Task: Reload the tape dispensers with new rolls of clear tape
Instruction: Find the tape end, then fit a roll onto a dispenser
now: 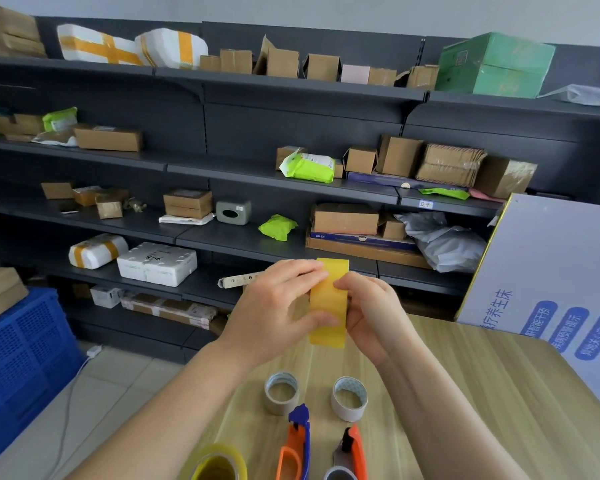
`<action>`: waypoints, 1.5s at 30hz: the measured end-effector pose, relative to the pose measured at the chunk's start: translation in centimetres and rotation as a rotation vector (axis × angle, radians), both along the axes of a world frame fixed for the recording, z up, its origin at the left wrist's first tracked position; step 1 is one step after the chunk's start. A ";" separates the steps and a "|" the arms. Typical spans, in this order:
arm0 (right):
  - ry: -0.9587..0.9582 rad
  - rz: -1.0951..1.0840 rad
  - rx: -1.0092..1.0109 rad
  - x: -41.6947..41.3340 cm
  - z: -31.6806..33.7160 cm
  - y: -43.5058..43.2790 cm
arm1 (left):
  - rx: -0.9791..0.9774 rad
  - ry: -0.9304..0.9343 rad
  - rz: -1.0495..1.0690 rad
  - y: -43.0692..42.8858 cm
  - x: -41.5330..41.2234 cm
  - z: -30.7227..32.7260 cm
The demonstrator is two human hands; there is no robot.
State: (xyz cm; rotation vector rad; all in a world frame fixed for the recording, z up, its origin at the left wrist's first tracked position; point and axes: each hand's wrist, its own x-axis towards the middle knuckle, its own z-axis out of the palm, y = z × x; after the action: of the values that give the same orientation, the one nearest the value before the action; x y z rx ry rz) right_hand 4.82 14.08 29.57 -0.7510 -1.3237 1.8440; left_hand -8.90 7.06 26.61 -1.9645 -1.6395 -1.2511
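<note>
I hold a yellowish clear tape roll (328,303) upright and edge-on above the wooden table (471,386). My left hand (274,306) grips its left side and my right hand (371,313) grips its right side, fingertips pressed on the outer band. Two empty cardboard cores (282,393) (349,398) stand on the table below. Nearer me lie two dispensers, a blue-and-orange dispenser (297,445) and an orange-and-grey dispenser (350,452). A second yellowish tape roll (219,462) sits at the bottom edge.
Dark metal shelves (291,188) with cardboard boxes and parcels run along the back. A blue plastic crate (18,358) stands on the floor at left. A white printed board (551,278) leans at the right behind the table.
</note>
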 end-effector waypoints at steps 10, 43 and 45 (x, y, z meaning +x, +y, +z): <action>-0.006 0.192 -0.151 1.0 1.1 1.0 | -0.328 0.023 -0.070 0.0 -0.4 1.9; 0.011 0.313 0.162 1.1 -1.1 -1.2 | -0.624 -0.877 -0.018 0.3 -0.7 2.9; 0.049 0.339 0.141 1.1 -1.2 -1.2 | -0.638 -0.857 -0.004 0.0 -0.6 3.2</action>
State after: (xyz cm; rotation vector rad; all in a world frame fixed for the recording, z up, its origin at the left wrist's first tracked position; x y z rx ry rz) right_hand 5.89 12.84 28.38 -0.4236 -1.6069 1.9862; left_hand -9.52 7.10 29.82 -1.8152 -2.7126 -1.9120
